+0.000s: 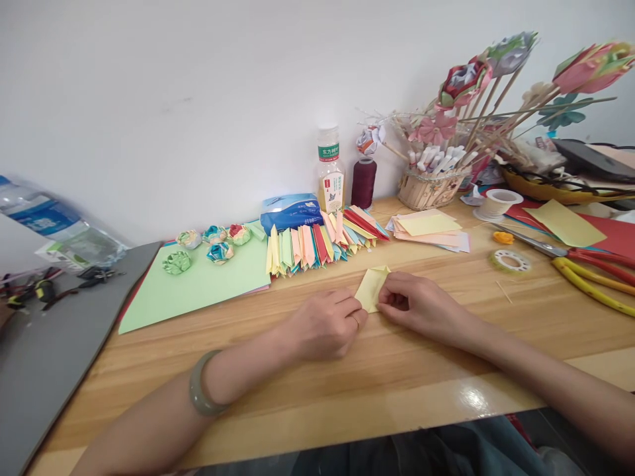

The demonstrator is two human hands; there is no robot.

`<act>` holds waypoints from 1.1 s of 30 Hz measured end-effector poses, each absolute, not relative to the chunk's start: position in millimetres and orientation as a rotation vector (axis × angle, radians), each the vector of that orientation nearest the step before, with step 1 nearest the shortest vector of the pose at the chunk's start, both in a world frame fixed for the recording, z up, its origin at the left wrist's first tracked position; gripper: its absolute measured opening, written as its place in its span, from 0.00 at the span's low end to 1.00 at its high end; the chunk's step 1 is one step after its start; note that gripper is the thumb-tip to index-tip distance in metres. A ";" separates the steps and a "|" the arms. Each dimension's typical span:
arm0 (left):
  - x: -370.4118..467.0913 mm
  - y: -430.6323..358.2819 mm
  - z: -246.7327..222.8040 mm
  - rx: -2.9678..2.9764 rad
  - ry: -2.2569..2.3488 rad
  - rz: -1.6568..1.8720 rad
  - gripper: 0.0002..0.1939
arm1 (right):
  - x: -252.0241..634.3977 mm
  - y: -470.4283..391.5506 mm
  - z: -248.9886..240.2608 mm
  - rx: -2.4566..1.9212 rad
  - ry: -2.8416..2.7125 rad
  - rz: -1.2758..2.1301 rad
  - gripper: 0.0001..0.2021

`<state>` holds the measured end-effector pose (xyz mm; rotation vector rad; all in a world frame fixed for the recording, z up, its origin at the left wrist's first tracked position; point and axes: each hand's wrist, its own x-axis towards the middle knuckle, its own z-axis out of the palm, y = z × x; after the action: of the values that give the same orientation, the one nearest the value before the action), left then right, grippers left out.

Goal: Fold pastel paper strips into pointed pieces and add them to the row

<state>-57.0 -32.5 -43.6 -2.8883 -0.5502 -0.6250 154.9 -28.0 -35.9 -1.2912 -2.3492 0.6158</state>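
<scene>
A small piece of yellow paper, partly folded, is between my two hands on the wooden table. My left hand is closed on its lower left edge. The fingers of my right hand are curled and pinch its right side. Just beyond the paper lies a row of folded paper strips in several colours. A stack of flat paper slips, with a yellow one on top, lies farther to the right.
Folded paper flowers rest on green sheets at left. Tissues, a drink bottle and dark thread stand behind. At right are a flower basket, a tape roll and scissors.
</scene>
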 end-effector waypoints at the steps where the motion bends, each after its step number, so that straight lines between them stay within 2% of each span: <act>1: -56.6 -32.9 -43.9 -2.889 -0.562 -0.607 0.15 | 155.0 -28.1 -35.9 -1.297 -2.348 0.615 0.06; 18: -54.7 -33.4 -51.1 -2.900 -0.686 -0.459 0.12 | 160.1 -28.1 -39.4 -1.272 -2.370 0.597 0.03; 24: -54.7 -31.7 -52.5 -2.850 -0.627 -0.529 0.14 | 173.0 -23.9 -38.8 -1.101 -2.443 0.632 0.08; 28: -57.2 -26.7 -50.0 -2.753 -0.649 -0.542 0.16 | 177.9 -28.1 -37.4 -0.847 -2.604 0.469 0.16; 33: -62.3 -23.2 -46.6 -2.677 -0.718 -0.500 0.12 | 168.4 -38.6 -31.2 -0.824 -2.720 0.176 0.14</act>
<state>-62.3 -23.2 -46.6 -2.6768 -0.7176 -0.5004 168.4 -38.6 -31.2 -0.8243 -2.7195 0.1763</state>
